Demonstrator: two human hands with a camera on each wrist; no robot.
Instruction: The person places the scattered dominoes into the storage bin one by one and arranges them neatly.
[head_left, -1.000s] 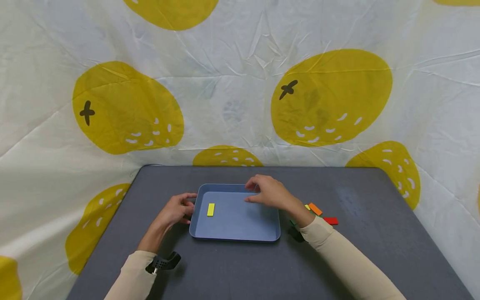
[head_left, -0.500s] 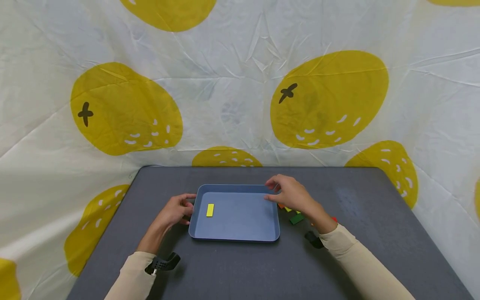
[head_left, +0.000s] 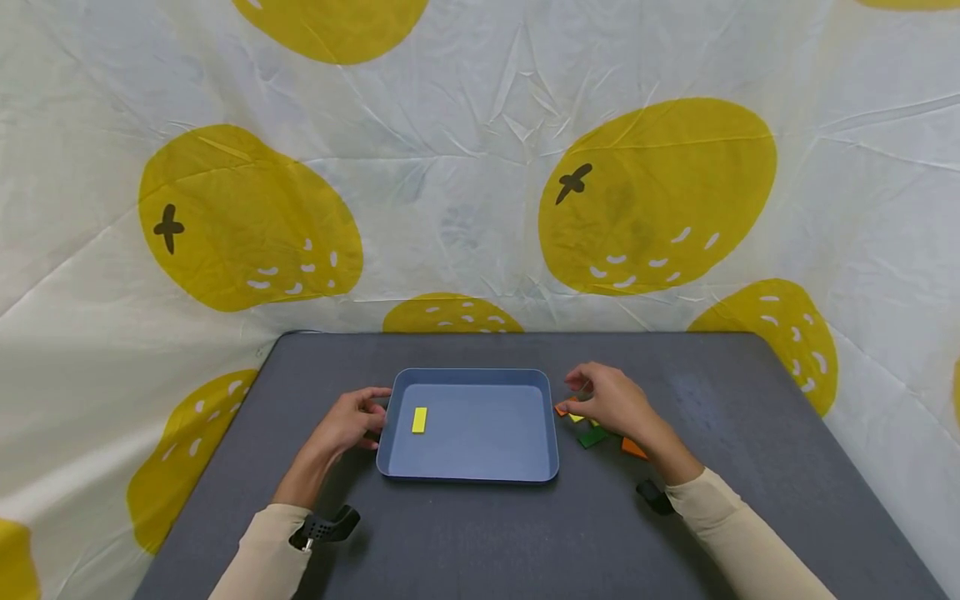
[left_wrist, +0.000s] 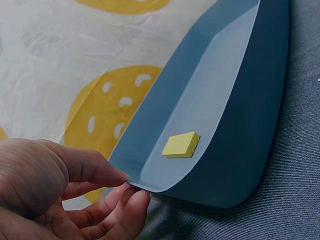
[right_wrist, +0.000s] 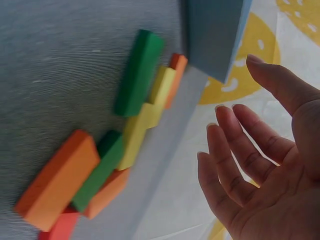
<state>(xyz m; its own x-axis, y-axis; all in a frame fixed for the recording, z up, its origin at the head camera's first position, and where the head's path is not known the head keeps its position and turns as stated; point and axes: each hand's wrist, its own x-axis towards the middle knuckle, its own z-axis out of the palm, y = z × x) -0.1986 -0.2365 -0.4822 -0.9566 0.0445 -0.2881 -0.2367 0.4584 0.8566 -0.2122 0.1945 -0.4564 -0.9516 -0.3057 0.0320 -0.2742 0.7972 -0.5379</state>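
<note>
My left hand (head_left: 348, 425) is at the left side of a shallow blue tray (head_left: 480, 437); in the left wrist view its thumb and fingers pinch the tray's rim (left_wrist: 160, 190). One yellow block (head_left: 419, 420) lies inside the tray near that side. To the right of the tray, my right hand (head_left: 613, 402) hovers over a loose cluster of blocks, fingers spread and holding nothing. The right wrist view shows them: a green block (right_wrist: 137, 75), a yellow block (right_wrist: 132, 137), an orange block (right_wrist: 57, 180) and a red block (right_wrist: 61, 225) among several.
The tray rests on a dark grey table (head_left: 480, 542). Behind it hangs a white cloth (head_left: 465, 208) printed with yellow fruit shapes. A black strap (head_left: 326, 527) is worn at the left wrist, another strap (head_left: 654, 497) at the right.
My right hand has moved right, from over the tray to above the block cluster, and come down slightly. My left hand and the yellow block in the tray stay put.
</note>
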